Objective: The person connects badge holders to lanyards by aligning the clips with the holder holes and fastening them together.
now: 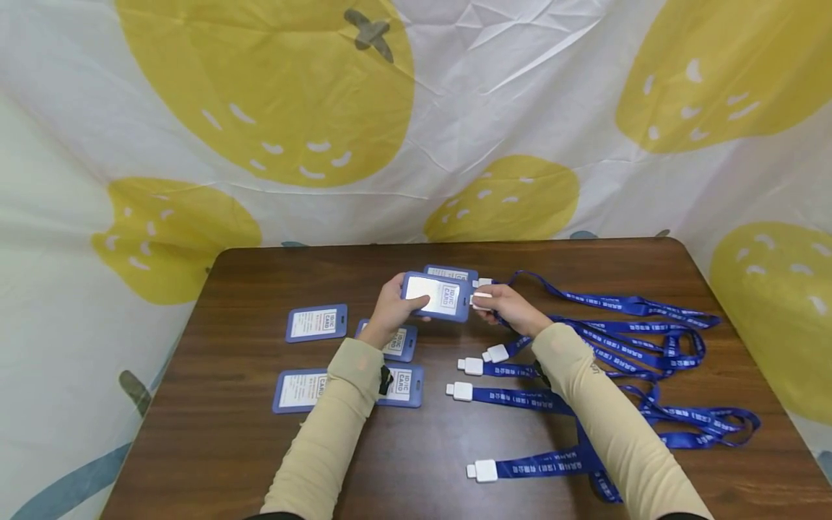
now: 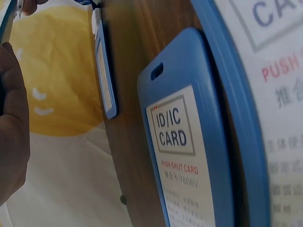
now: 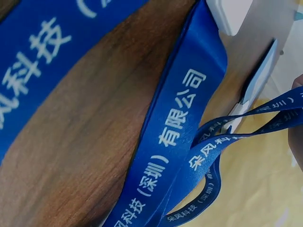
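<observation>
Above the table my left hand (image 1: 390,309) holds a blue card holder (image 1: 425,290), thumb across its front. The holder's slotted end points right, toward my right hand (image 1: 510,308). That hand pinches the white clip (image 1: 479,300) of a blue lanyard right at the slot; whether the clip is through it cannot be told. In the right wrist view the lanyard's strap (image 3: 279,113) runs to the hand at the right edge. Just behind lies another card holder (image 1: 448,271), a white clip (image 1: 482,282) at its slotted end; it also appears in the left wrist view.
Several card holders (image 1: 316,323) lie on the left of the brown table (image 1: 221,433), partly under my left forearm. Several blue lanyards (image 1: 539,464) spread across the right, white clips (image 1: 460,391) pointing left, some beneath my right forearm. A fruit-patterned cloth (image 1: 364,209) hangs behind.
</observation>
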The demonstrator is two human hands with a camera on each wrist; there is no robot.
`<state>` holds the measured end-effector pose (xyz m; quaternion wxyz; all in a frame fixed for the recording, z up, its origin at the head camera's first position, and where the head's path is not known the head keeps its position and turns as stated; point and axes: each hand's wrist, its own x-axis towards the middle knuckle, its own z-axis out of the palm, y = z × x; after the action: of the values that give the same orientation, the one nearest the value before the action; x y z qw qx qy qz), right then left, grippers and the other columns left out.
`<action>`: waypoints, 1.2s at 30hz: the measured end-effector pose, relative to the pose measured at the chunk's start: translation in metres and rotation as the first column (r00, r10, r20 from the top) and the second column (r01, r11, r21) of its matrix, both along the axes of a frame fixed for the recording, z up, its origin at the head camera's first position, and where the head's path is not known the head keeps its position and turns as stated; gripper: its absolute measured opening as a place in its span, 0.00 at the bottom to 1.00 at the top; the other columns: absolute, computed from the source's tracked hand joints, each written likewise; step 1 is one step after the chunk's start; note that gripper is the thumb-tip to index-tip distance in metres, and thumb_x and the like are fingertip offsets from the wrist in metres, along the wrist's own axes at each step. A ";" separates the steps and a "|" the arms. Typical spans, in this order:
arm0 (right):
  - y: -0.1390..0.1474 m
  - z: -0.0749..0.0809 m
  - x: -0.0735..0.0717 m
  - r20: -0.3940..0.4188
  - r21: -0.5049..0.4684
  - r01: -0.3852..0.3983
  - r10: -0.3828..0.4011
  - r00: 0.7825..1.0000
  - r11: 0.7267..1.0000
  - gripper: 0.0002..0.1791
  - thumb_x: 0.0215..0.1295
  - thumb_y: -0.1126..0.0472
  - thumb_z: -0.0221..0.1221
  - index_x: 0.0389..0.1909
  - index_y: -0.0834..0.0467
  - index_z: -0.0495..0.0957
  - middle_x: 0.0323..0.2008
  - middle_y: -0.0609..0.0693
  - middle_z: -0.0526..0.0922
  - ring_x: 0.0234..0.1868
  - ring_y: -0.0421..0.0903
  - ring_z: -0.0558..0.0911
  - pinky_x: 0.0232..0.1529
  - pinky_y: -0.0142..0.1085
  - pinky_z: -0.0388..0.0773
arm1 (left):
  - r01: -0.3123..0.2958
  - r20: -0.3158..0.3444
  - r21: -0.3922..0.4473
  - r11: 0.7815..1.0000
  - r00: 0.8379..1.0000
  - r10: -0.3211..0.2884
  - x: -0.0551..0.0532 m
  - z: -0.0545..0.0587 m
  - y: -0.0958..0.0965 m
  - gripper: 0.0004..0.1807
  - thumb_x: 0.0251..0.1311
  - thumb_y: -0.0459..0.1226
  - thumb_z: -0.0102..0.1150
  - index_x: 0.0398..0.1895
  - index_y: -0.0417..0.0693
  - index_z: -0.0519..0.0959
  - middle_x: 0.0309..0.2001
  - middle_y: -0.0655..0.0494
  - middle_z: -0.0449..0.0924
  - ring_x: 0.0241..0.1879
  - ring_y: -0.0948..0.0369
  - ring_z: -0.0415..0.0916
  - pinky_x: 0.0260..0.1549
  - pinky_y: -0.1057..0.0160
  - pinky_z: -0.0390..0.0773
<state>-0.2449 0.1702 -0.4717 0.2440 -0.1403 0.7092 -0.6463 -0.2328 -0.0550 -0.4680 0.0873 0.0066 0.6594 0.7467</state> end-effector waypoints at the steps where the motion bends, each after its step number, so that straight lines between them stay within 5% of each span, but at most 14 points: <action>1: 0.000 0.000 0.000 -0.006 0.002 -0.002 0.003 1.000 1.000 0.12 0.65 0.68 0.46 0.21 0.63 0.66 0.16 0.48 0.67 0.17 0.40 0.65 0.20 0.30 0.61 | -0.003 0.002 0.002 1.000 1.000 0.003 0.001 0.000 0.000 0.21 0.50 0.18 0.54 0.50 0.29 0.66 0.31 0.43 0.73 0.22 0.57 0.76 0.32 0.38 0.73; 9: 0.002 0.006 0.004 -0.026 0.002 0.024 -0.024 0.999 1.000 0.11 0.65 0.68 0.46 0.22 0.62 0.67 0.17 0.48 0.68 0.19 0.39 0.66 0.21 0.29 0.62 | -0.062 0.015 0.012 0.998 0.998 0.062 0.001 0.004 0.000 0.20 0.51 0.18 0.53 0.49 0.30 0.65 0.32 0.43 0.71 0.20 0.60 0.75 0.34 0.38 0.73; 16: 0.001 0.005 0.003 -0.038 0.017 0.003 -0.002 0.999 1.000 0.11 0.66 0.68 0.46 0.26 0.74 0.64 0.18 0.49 0.68 0.19 0.40 0.66 0.21 0.30 0.61 | -0.041 0.009 -0.019 0.999 0.999 0.042 0.001 0.002 0.000 0.21 0.50 0.19 0.55 0.49 0.30 0.65 0.31 0.44 0.73 0.21 0.60 0.75 0.29 0.45 0.77; 26: -0.003 0.005 0.004 -0.040 0.041 0.013 -0.011 0.999 0.999 0.11 0.66 0.68 0.47 0.23 0.64 0.67 0.17 0.49 0.68 0.18 0.40 0.66 0.20 0.29 0.61 | -0.052 0.012 -0.077 0.996 0.999 0.053 0.004 0.001 0.004 0.22 0.52 0.21 0.54 0.51 0.32 0.64 0.33 0.45 0.73 0.23 0.60 0.75 0.32 0.45 0.77; 36: -0.006 0.002 0.005 -0.081 0.051 0.041 -0.036 0.996 0.998 0.11 0.66 0.69 0.47 0.25 0.71 0.66 0.16 0.48 0.67 0.18 0.38 0.65 0.20 0.29 0.61 | -0.025 -0.035 -0.148 0.989 0.999 0.020 0.007 0.006 0.006 0.20 0.54 0.21 0.52 0.51 0.33 0.62 0.32 0.43 0.72 0.21 0.60 0.74 0.31 0.42 0.76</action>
<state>-0.2399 0.1644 -0.4702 0.2065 -0.1460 0.7376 -0.6260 -0.2259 -0.0488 -0.4617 0.0681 0.0048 0.7146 0.6962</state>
